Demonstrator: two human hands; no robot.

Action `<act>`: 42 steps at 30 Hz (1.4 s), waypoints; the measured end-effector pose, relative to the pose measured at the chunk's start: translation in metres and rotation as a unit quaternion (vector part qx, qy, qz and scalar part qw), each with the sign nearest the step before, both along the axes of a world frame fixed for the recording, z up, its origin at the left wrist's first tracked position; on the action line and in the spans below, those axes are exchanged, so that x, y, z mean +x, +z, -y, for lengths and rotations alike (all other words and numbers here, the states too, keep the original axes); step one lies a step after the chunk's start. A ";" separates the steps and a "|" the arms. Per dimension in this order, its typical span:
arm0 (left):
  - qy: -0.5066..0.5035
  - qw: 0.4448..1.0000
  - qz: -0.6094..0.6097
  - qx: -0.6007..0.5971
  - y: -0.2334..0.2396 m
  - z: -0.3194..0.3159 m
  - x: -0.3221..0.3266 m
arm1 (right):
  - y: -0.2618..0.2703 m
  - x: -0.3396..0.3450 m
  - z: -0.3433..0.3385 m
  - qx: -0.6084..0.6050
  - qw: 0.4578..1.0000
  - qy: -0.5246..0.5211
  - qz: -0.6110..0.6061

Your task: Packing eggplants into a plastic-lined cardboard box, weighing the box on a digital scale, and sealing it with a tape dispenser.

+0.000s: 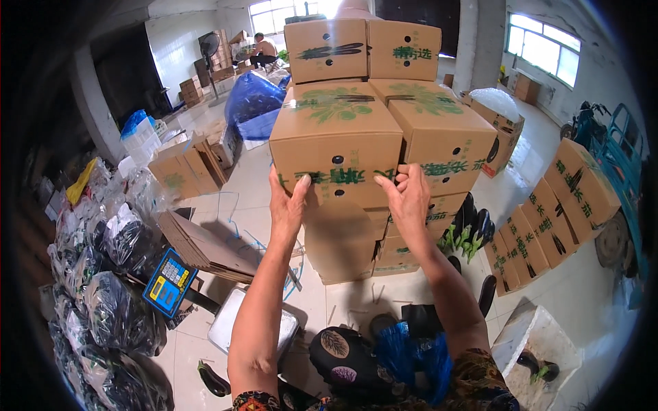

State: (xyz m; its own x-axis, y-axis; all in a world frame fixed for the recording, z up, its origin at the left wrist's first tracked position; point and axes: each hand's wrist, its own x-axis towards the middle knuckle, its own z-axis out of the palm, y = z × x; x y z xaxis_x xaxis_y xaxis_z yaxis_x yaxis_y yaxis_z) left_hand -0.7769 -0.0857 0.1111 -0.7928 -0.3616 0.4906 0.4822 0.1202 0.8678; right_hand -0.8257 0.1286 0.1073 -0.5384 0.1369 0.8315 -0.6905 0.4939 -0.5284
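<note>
A closed cardboard box with green print [336, 115] sits on a stack before me. My left hand [289, 200] presses on its left lower front corner, thumb on the front face. At the right lower corner, my right hand [408, 192] grips with the thumb on the front and fingers curled by the gap to the neighbouring cardboard box [447, 138]. Two more boxes, an upper left one [326, 51] and an upper right one [404, 50], stand behind and higher. The lower part of the stack is partly blurred.
A platform scale [252, 318] with a blue keypad display [169, 282] stands at left, near flattened cardboard [205, 241] and filled plastic bags [121, 308]. Eggplants [470, 221], a row of boxes [552, 216] and a foam crate [540, 354] lie right. A person [264, 49] sits far back.
</note>
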 end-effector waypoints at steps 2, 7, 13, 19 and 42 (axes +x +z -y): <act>-0.013 1.000 0.027 -0.001 0.000 0.004 -0.010 | -0.005 -0.012 0.004 0.023 0.999 -0.029 -0.002; 0.029 0.998 0.010 -0.052 -0.012 0.027 -0.030 | -0.004 -0.012 0.008 0.077 0.996 0.010 0.041; 0.050 0.995 0.011 -0.085 -0.013 0.019 -0.027 | -0.015 0.026 0.029 0.079 0.980 0.142 0.110; 0.193 0.972 0.115 -0.070 -0.116 0.056 0.042 | -0.051 0.073 0.084 0.154 0.908 0.312 0.234; 0.453 0.827 0.140 -0.301 -0.221 0.275 0.143 | -0.213 0.060 0.436 0.122 0.718 0.425 0.537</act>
